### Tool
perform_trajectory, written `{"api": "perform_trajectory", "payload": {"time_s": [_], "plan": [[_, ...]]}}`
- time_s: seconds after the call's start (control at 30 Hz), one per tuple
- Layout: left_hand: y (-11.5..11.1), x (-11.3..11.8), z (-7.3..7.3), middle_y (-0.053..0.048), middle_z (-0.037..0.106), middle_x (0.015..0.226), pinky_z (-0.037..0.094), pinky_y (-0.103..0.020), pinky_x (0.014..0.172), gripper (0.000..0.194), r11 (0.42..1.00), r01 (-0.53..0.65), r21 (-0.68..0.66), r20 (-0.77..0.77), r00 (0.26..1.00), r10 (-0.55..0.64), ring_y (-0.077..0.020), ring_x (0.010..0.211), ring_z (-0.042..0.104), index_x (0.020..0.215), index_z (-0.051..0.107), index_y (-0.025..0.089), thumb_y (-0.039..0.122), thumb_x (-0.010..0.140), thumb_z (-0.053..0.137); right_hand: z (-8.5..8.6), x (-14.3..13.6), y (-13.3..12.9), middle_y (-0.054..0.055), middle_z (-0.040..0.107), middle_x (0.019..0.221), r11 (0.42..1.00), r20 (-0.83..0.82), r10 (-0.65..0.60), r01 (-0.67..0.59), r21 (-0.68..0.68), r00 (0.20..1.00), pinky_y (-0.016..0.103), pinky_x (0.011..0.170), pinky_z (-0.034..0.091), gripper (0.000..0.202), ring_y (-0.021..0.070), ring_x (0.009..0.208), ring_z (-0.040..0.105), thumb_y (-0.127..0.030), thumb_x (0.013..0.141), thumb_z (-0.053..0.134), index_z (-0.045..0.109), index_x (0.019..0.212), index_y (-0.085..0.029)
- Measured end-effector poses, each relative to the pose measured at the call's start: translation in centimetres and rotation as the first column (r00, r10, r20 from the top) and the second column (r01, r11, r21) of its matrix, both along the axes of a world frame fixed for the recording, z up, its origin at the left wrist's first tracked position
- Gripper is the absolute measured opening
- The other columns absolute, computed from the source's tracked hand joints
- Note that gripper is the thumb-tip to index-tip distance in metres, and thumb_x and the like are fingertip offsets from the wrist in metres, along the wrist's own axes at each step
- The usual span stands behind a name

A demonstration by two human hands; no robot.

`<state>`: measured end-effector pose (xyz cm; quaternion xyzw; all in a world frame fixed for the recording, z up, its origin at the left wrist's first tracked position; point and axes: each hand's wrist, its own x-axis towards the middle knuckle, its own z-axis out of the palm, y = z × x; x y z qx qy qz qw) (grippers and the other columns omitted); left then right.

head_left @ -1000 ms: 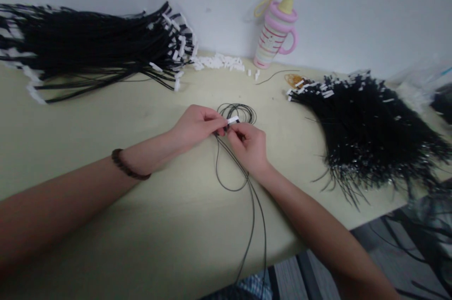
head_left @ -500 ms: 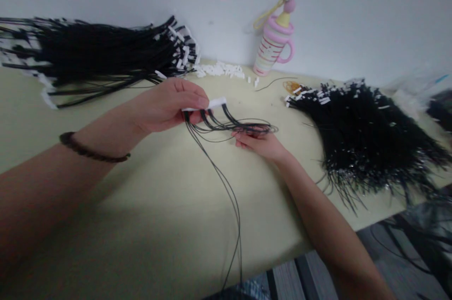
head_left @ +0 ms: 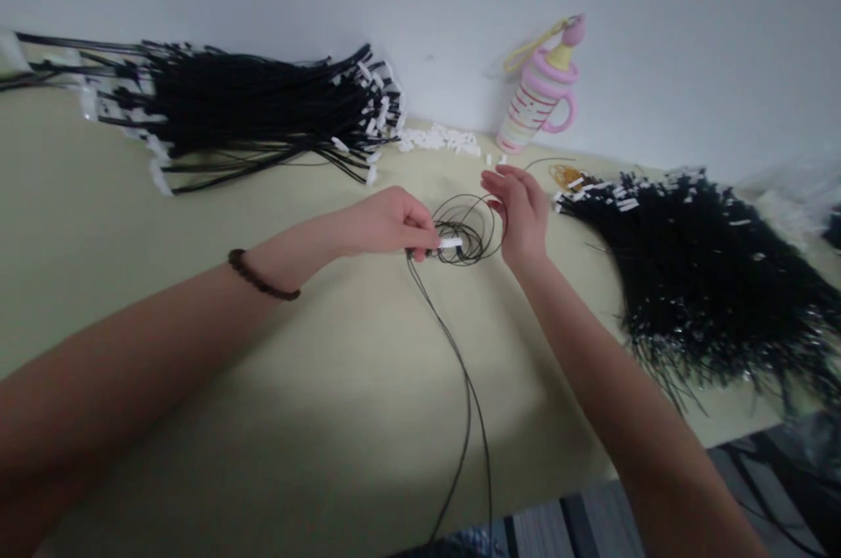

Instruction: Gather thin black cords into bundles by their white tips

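Near the middle of the table, my left hand (head_left: 398, 223) pinches a white connector strip (head_left: 451, 243) between thumb and fingers. Thin black wires (head_left: 483, 234) run from the strip and curl in loose loops to its right. Two long strands (head_left: 453, 339) hang down from it past the table's front edge. My right hand (head_left: 522, 212) is raised at the right side of the loops, its fingers apart, with a wire loop passing close to the palm. Nothing is gripped in it.
A bundle of black cables with white ends (head_left: 243, 98) lies back left. Small white pieces (head_left: 440, 138) and a pink striped bottle (head_left: 532, 102) are by the wall. A large black wire pile (head_left: 710, 269) and yellow bands (head_left: 566, 175) lie right.
My left hand has lowered the strip toward the table. My right hand has let go of the wires, opened and risen beside them; the wires now form wider loops. The view has shifted left.
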<state>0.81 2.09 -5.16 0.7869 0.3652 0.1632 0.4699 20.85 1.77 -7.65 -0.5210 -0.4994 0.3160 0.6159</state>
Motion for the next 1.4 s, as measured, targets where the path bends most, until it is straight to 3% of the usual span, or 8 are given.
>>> {"api": "perform_trajectory", "payload": {"time_s": [0.1, 0.17, 0.33, 0.5, 0.67, 1.07, 1.27, 1.4], "plan": [[0.4, 0.3, -1.7, -0.003, 0.06, 0.052, 0.026, -0.023, 0.044, 0.02, 0.992, -0.11, -0.059, 0.074, 0.991, 0.115, -0.0087, 0.043, 0.04, 0.057, 0.066, 0.017, 0.032, 0.067, 0.06, 0.2, -1.0, -3.3, 0.006, 0.057, 0.091, 0.949, 0.252, -0.239, 0.171, 0.264, 0.938, 0.028, 0.07, 0.043, 0.019, 0.0142, 0.083, 0.056, -0.034, 0.083, 0.044, 0.048, 0.094, -0.018], [0.4, 0.7, -2.3, -0.004, 0.061, 0.055, 0.029, -0.023, 0.045, 0.019, 0.977, -0.168, -0.135, 0.12, 0.976, 0.184, -0.0093, 0.046, 0.044, 0.06, 0.067, 0.015, 0.031, 0.068, 0.06, 0.2, -1.5, -5.6, 0.005, 0.056, 0.085, 0.919, 0.481, -0.291, 0.101, 0.382, 0.827, 0.032, 0.077, 0.04, 0.014, 0.0159, 0.083, 0.054, -0.03, 0.08, 0.051, 0.051, 0.086, -0.018], [0.1, 1.1, -2.3, -0.004, 0.062, 0.056, 0.033, -0.021, 0.048, 0.013, 0.933, -0.232, -0.276, 0.196, 0.937, 0.291, -0.0093, 0.051, 0.05, 0.06, 0.066, 0.013, 0.025, 0.066, 0.063, -1.1, -2.5, -7.8, 0.001, 0.059, 0.072, 0.962, 0.774, 0.082, -0.253, 0.103, 0.628, 0.028, 0.072, 0.038, 0.009, 0.0122, 0.07, 0.053, -0.015, 0.078, 0.052, 0.061, 0.079, -0.017], [0.4, 1.1, -2.6, -0.003, 0.061, 0.057, 0.036, -0.021, 0.051, 0.013, 0.914, -0.247, -0.323, 0.225, 0.918, 0.327, -0.0092, 0.052, 0.05, 0.059, 0.065, 0.012, 0.024, 0.065, 0.064, -2.7, -3.0, -6.9, 0.0, 0.063, 0.074, 0.883, 0.578, 0.456, -0.427, -0.195, 0.677, 0.02, 0.057, 0.038, 0.014, 0.009, 0.061, 0.052, -0.022, 0.081, 0.053, 0.067, 0.081, -0.016], [0.5, 1.2, -2.5, -0.003, 0.06, 0.056, 0.036, -0.021, 0.05, 0.012, 0.916, -0.251, -0.311, 0.213, 0.922, 0.325, -0.0091, 0.052, 0.05, 0.06, 0.064, 0.012, 0.022, 0.066, 0.064, -2.8, -3.1, -6.8, 0.0, 0.064, 0.073, 0.869, 0.413, 0.494, -0.431, -0.242, 0.765, 0.02, 0.056, 0.038, 0.02, 0.0091, 0.059, 0.051, -0.031, 0.081, 0.056, 0.067, 0.083, -0.015], [0.5, 1.3, -3.1, -0.002, 0.06, 0.054, 0.033, -0.02, 0.048, 0.013, 0.913, -0.259, -0.316, 0.214, 0.918, 0.335, -0.0081, 0.051, 0.05, 0.06, 0.064, 0.012, 0.024, 0.066, 0.064, -2.9, -4.1, -6.9, -0.001, 0.058, 0.064, 0.86, 0.386, 0.504, -0.405, -0.311, 0.773, 0.019, 0.052, 0.036, 0.017, 0.0078, 0.055, 0.048, -0.03, 0.078, 0.057, 0.065, 0.076, -0.014], [0.5, 1.3, -2.5, -0.002, 0.061, 0.055, 0.034, -0.02, 0.048, 0.012, 0.883, -0.298, -0.363, 0.229, 0.89, 0.394, -0.0076, 0.05, 0.05, 0.06, 0.065, 0.012, 0.022, 0.066, 0.063, 1.2, -0.7, -7.5, 0.0, 0.063, 0.066, 0.645, -0.02, 0.683, -0.616, -0.452, 0.73, 0.018, 0.047, 0.038, 0.031, 0.0086, 0.053, 0.054, -0.022, 0.069, 0.065, 0.06, 0.099, -0.016], [0.7, 1.4, -2.5, -0.003, 0.062, 0.057, 0.035, -0.021, 0.049, 0.011, 0.871, -0.317, -0.376, 0.21, 0.886, 0.413, -0.0077, 0.05, 0.051, 0.062, 0.067, 0.013, 0.022, 0.066, 0.064, 4.4, 4.3, -8.6, -0.006, 0.053, 0.048, 0.665, -0.095, 0.733, -0.739, -0.106, 0.674, 0.019, 0.043, 0.033, 0.01, 0.0039, 0.037, 0.038, -0.025, 0.074, 0.064, 0.065, 0.084, -0.023]]}}
